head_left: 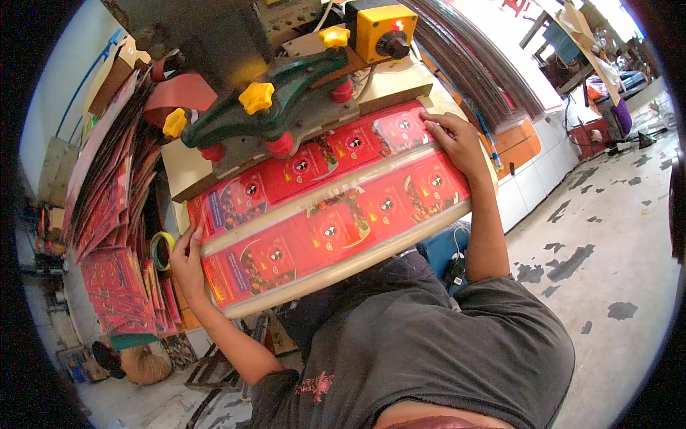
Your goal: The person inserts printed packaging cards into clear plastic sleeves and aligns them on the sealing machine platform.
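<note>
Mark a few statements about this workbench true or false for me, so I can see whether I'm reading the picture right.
1. The left hand is at the left end of the red sheets. True.
2. The right hand is holding scissors. False: it holds no tool and is at the right end of the red sheets.
3. Three yellow knobs show on the machine. True.
4. The yellow box has a glowing red light. True.
5. The yellow-green ring is near the right hand. False: it is on the left hand's side.
</note>
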Action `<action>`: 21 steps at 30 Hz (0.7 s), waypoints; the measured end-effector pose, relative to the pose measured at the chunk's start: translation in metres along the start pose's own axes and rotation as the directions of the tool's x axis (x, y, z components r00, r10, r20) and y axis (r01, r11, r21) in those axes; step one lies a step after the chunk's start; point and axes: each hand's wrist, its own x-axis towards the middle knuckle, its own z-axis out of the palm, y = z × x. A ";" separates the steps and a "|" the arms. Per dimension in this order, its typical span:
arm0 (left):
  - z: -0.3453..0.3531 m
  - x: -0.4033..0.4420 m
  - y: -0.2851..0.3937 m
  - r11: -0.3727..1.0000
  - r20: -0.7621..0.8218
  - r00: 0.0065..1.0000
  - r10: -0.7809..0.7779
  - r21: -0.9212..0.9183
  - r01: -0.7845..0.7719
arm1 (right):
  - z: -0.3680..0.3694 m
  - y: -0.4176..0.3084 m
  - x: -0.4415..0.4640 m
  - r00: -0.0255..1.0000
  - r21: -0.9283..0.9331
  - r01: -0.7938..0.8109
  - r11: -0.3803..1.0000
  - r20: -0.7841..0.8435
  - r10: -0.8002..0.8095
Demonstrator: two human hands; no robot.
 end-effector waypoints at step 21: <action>0.001 0.001 -0.003 0.999 -0.022 0.999 0.037 0.011 -0.037 | -0.001 0.005 0.000 0.999 -0.027 -0.024 0.999 0.048 0.026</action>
